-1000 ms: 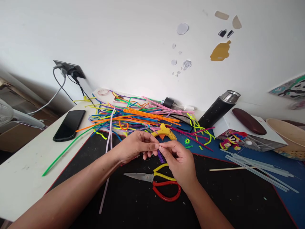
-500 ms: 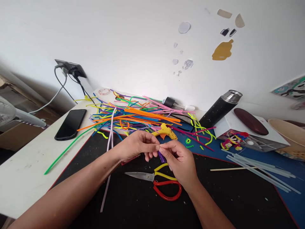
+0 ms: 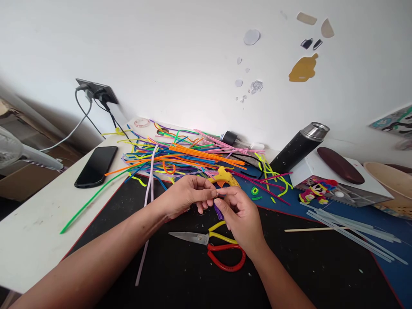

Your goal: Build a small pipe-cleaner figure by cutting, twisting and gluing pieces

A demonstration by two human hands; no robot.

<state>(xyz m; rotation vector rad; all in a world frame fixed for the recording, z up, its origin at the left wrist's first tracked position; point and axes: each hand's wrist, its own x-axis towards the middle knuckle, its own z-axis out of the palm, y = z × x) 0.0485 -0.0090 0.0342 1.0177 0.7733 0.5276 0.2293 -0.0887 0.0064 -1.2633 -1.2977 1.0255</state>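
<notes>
Purple piece (image 3: 218, 212) partly behind fingers (image 3: 226, 209)

A white table (image 3: 35, 223) carries a black-and-blue mat (image 3: 309, 270) lined in red. A smartphone (image 3: 96, 167) lies directly on the white surface, near multicoloured pipe cleaners (image 3: 206, 154) heaped along the back. Open scissors (image 3: 202, 238) rest on the mat; at right, translucent glue sticks (image 3: 354, 237) overlap a thin pale stick (image 3: 309, 230).

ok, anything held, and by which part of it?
Can't tell: left hand and right hand are in a pinching pose, fingertips close together, but anything between them is too small to make out, so the part can't be named.
</notes>
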